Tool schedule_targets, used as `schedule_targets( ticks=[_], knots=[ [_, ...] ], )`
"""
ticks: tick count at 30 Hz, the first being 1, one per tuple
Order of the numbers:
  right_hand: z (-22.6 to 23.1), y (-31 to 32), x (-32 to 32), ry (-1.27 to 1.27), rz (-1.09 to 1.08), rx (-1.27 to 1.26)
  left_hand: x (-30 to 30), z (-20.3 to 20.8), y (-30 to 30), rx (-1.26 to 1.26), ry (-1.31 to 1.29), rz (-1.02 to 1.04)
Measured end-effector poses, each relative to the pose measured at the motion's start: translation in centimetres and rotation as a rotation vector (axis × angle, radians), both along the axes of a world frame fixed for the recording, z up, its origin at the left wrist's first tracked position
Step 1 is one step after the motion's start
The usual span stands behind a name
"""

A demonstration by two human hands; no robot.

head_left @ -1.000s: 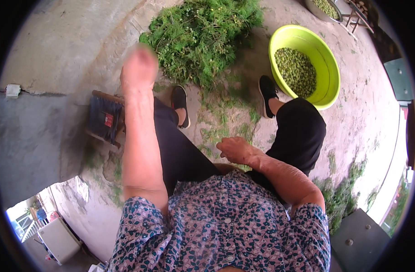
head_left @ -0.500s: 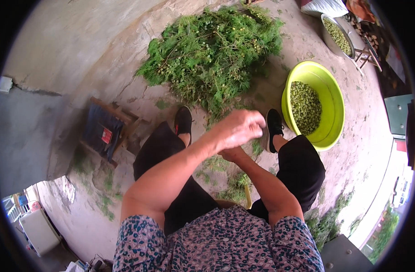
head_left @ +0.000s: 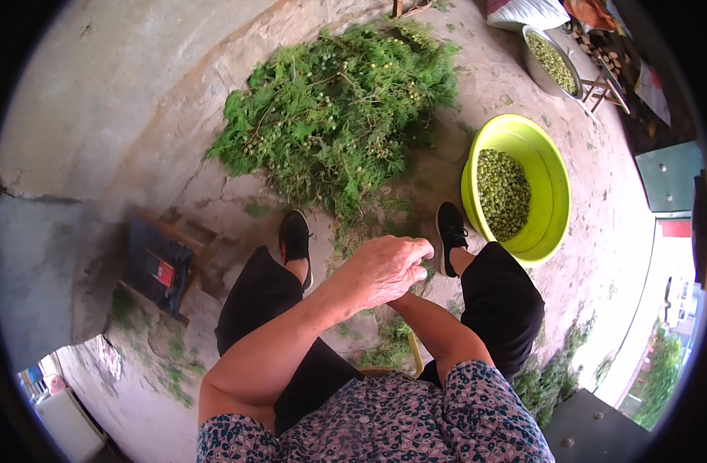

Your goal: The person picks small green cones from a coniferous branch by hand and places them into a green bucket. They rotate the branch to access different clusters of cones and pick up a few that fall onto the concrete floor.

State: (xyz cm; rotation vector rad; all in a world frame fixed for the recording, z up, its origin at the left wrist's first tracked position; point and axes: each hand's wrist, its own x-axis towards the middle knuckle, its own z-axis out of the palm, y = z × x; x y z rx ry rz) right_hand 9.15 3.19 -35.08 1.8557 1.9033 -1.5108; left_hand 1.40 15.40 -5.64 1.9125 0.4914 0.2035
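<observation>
My left hand (head_left: 380, 270) reaches across in front of me with its fingers curled closed. Whatever it may hold cannot be made out. Beneath it is my right hand (head_left: 402, 299), of which only the wrist side shows; its fingers are hidden. Both hands are held together above the ground between my black shoes. Just beyond my feet lies a heap of green conifer branches (head_left: 323, 116) with small pale green cones on them. Right of my right shoe stands a yellow-green plastic basin (head_left: 550, 197), partly filled with small green cones (head_left: 502, 193).
At the far right, a metal bowl (head_left: 532, 68) of similar cones rests on a small stool (head_left: 604, 92), near a white sack (head_left: 527, 14). A low wooden stool with dark cloth (head_left: 149, 258) stands to my left by the wall. Green scraps litter the floor (head_left: 600, 239).
The view has shifted, so the heap and basin sit lower and further left. My hands have drawn slightly nearer my body, the left still over the right.
</observation>
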Motion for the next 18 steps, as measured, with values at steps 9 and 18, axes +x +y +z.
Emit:
schedule_targets(
  ticks=[9,18],
  knots=[
    [-1.8,4.3,2.1,-0.013,-0.094,0.115,1.2,-1.1,-1.9,0.296,0.357,-0.181],
    [-1.7,13.1,3.2,0.057,-0.387,0.622,-0.8,0.5,-1.3,0.089,0.116,-0.142]
  ],
)
